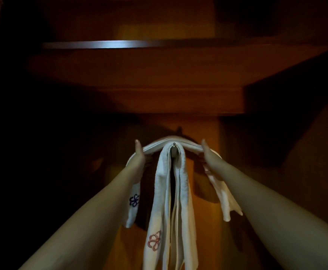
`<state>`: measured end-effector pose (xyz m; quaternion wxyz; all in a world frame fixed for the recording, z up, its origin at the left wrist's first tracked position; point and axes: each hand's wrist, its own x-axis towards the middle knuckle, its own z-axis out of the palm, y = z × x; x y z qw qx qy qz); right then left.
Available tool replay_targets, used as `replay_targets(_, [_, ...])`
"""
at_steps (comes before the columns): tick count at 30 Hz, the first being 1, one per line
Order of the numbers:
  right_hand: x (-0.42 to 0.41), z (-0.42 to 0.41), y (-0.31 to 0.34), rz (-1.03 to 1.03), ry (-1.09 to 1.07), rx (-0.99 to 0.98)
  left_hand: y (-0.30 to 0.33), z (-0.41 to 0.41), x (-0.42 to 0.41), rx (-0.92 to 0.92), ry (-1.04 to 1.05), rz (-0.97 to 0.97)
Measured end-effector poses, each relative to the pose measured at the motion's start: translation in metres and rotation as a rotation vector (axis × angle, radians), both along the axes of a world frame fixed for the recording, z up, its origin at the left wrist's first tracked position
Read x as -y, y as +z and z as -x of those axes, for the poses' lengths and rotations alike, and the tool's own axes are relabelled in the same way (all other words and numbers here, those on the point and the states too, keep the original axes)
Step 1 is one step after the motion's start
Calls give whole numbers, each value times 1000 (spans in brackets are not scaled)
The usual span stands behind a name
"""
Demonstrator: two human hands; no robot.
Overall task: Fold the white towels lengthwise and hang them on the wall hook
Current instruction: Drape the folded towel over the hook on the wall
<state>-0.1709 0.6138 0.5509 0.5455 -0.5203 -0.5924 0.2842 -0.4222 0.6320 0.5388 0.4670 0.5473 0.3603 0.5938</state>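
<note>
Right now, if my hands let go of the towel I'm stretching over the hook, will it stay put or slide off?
The held towel looks floppy: its ends droop past the left hand and right hand. It probably stays, since it drapes across the hook, but uneven ends might drag it sideways.

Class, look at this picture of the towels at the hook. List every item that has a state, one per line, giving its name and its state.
White towel with red flower embroidery: folded, already hanging from the hook.
White towel with blue flower embroidery: folded, held stretched across above the hook, ends drooping.
Small metal wall hook: loaded with one towel, tip showing.
Left hand: grips the held towel.
Right hand: grips the held towel.
</note>
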Motion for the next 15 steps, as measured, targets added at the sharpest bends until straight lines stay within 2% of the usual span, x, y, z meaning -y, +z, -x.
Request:
replay_targets(6, [11,14,-46,-12,181,0,-44,-13,12,74,19,17])
replay_targets(12, [19,18,-108,164,214,14,-96,-11,31,-55,142,284])
replay_targets(15, [23,15,-135,244,171,21,-121,-9,46,-55,84,342])
